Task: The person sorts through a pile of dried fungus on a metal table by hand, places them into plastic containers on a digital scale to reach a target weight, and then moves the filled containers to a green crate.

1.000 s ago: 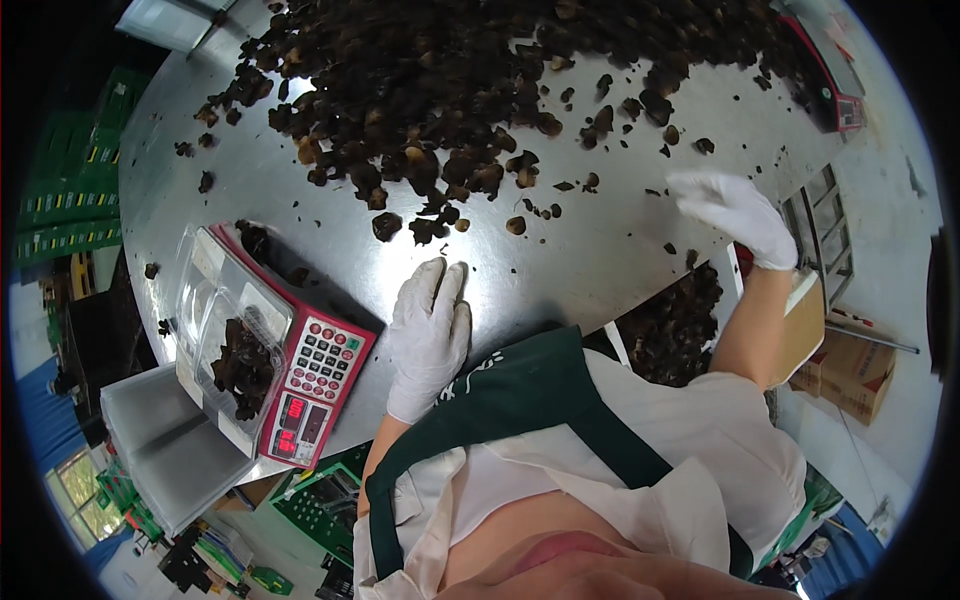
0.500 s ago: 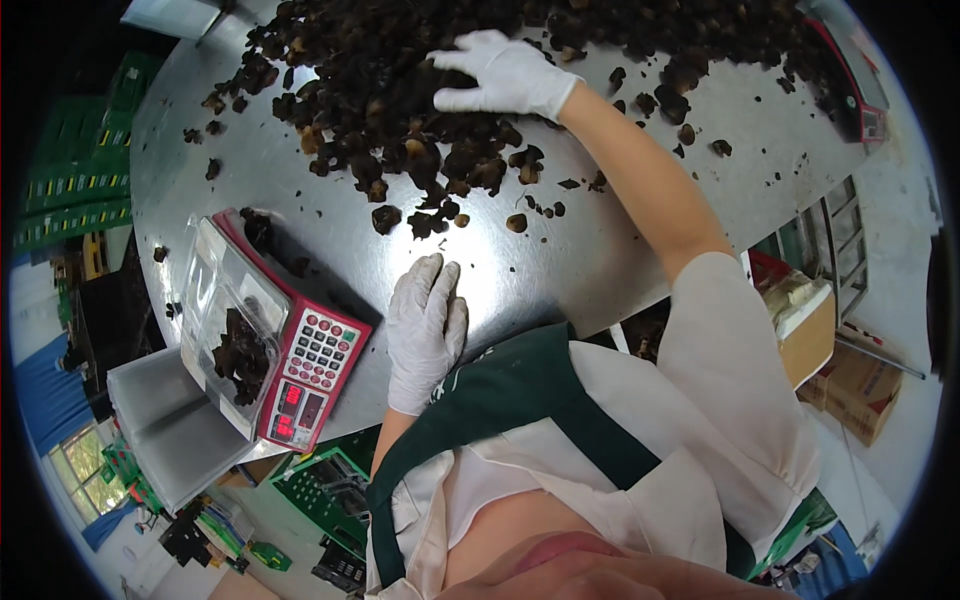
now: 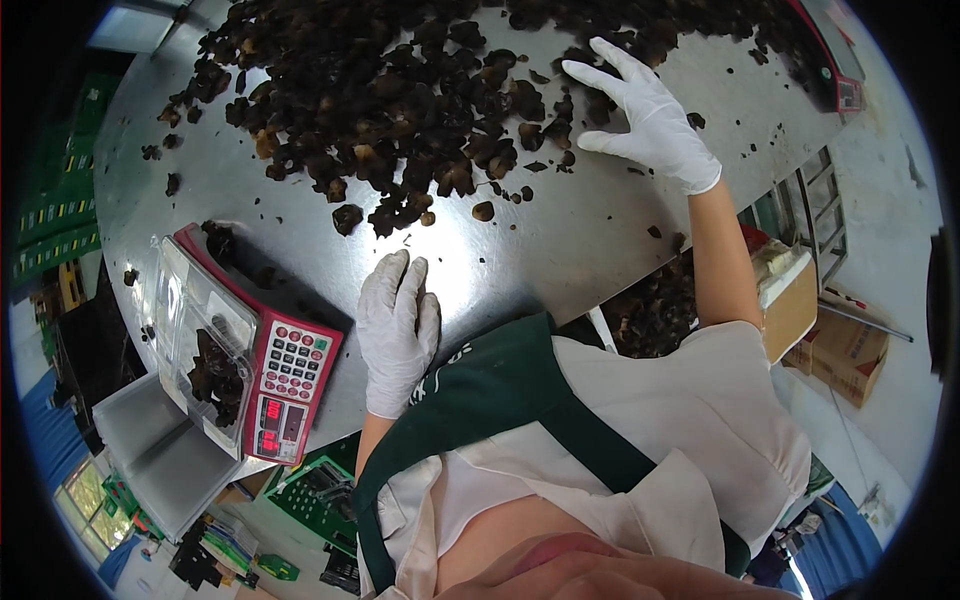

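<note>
A big heap of dark brown wood ear mushrooms (image 3: 380, 110) spreads over the metal table (image 3: 570, 240). Over the heap's right side, my right hand (image 3: 650, 125) in a white glove has its fingers spread, with nothing in them. It is nearest to a few loose mushroom pieces. My left hand (image 3: 395, 330), also gloved in white, lies on the tabletop near its front edge, fingers stretched out and nothing held. To its left stands a red weighing scale (image 3: 292, 360) with a lit display. A clear plastic tray (image 3: 240, 325) on the scale holds dark mushroom pieces (image 3: 215, 375).
A grey plastic bin (image 3: 165, 440) sits beside the scale at the table's edge. Another red scale (image 3: 845, 92) is at the far right. Below the right edge, more mushrooms (image 3: 655, 310) and a cardboard box (image 3: 792, 310) show. Green crates (image 3: 55, 190) are stacked at left.
My right hand has moved right and a little nearer, off the middle of the heap, uncovering mushrooms there. My left hand stays on the table. The whole view has shifted slightly.
</note>
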`<state>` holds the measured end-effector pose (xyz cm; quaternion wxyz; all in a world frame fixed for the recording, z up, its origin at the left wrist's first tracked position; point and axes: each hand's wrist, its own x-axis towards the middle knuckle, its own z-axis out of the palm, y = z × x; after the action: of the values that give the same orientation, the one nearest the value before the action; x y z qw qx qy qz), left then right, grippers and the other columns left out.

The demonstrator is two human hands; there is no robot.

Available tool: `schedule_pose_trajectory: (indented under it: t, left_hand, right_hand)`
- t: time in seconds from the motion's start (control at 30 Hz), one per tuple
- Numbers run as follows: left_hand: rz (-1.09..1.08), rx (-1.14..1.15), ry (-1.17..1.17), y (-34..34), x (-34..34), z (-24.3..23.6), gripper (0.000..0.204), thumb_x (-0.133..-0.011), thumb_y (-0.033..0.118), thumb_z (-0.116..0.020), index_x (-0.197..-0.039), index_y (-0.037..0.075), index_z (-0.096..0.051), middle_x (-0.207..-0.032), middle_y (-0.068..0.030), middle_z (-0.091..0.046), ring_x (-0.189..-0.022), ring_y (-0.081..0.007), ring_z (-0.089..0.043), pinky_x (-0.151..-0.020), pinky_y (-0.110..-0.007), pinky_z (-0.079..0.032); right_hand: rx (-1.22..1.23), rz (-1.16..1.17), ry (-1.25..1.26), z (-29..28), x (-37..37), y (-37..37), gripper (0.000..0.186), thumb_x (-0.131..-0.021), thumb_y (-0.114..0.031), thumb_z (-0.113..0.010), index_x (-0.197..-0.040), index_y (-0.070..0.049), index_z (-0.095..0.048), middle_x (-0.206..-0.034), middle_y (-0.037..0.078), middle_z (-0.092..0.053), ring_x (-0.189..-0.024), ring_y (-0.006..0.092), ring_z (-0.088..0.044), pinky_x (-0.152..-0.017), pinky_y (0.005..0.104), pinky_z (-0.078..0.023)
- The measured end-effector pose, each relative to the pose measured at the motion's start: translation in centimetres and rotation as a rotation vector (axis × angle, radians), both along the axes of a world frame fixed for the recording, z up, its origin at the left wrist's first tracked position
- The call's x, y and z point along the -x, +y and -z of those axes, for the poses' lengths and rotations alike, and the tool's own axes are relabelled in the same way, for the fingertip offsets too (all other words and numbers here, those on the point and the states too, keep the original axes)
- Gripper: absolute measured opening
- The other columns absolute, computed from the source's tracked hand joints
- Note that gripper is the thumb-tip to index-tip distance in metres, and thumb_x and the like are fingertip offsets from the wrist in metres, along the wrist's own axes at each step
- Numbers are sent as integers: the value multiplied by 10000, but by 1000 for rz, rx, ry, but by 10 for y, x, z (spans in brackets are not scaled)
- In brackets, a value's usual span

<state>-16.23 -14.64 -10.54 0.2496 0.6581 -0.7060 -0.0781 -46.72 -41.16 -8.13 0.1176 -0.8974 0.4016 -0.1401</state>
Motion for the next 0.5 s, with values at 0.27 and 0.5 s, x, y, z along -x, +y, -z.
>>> schedule_pose_trajectory:
  t: [0.27, 0.5]
  left_hand:
    - [20, 21, -7, -1, 3, -1, 477, -812, 12, -717, -1283, 27, -650, -1291, -221, -636, -1210, -409, -622, -1034, -470, -504]
    - [13, 8, 23, 3, 2, 0, 489, -806, 23, -727, -1288, 36, -648, -1297, -218, -631, -1220, -402, -612, -1048, -469, -495]
  right_hand:
    - [121, -190, -150, 19, -91, 3, 380, -929, -275, -721, -1295, -182, -676, -1097, 29, -714, -1014, 253, -643, -933, 403, -493]
    - [-470, 80, -444, -10, -63, 11, 235, -937, -286, -709, -1106, -131, -759, -982, 26, -721, -906, 146, -640, -826, 293, -510]
